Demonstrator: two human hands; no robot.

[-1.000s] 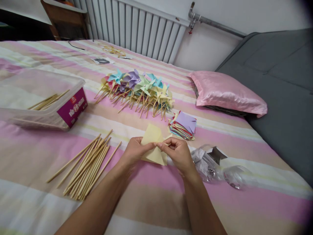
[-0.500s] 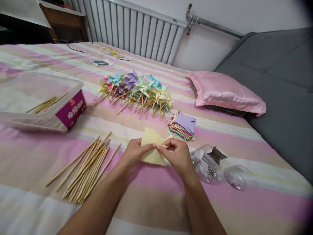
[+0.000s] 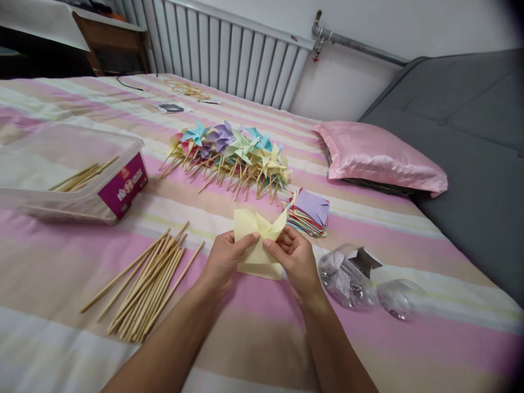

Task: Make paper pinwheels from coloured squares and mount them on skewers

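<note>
A striped bed (image 3: 254,338) is seen from above. At ten o'clock a clear plastic box (image 3: 69,174) is set, at twelve a pile of finished pinwheels (image 3: 233,155), at eight loose wooden sticks (image 3: 147,286). At the centre a yellow paper square (image 3: 256,245) is pinched between the left hand (image 3: 223,262) and right hand (image 3: 297,262), its flaps folded inward. At one o'clock coloured paper squares (image 3: 307,213) are stacked.
</note>
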